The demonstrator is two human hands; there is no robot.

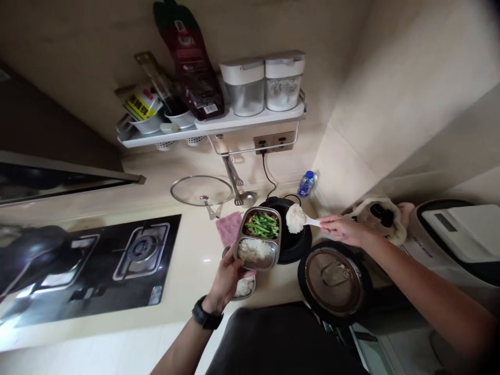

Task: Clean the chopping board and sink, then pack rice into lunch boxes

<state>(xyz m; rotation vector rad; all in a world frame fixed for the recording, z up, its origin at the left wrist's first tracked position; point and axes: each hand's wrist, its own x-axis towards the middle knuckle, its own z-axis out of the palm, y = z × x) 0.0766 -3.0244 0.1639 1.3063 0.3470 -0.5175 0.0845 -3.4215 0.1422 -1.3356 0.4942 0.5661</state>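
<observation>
The scoop [312,222] was in the right hand [344,229], its fingers closed round the handle. The left hand [228,276] gripped the tray [270,259] at its near left corner, the thumb over the rim; how the remaining fingers bore on the underside could not be told.

The governing relation was that between the loaded end of the scoop and the tray. The lump of rice [296,217] on the scoop lay just to the right of the tray, apart from it, about level in view with the compartment of greens [262,225]. Of the two hands, the right was nearer the lump. In view, the gap fell over the black pot [300,249], which stood on the desk [187,281] towards its back edge.

The scoop's long axis ran crosswise, roughly along the desk's back edge; its loaded end pointed left, towards the tray, and its handle pointed right. The tray was held above the desk, right of the hob [142,250]. Its long axis ran roughly from front edge to back edge, the greens towards the back and the part-filled rice compartment towards the front.
</observation>
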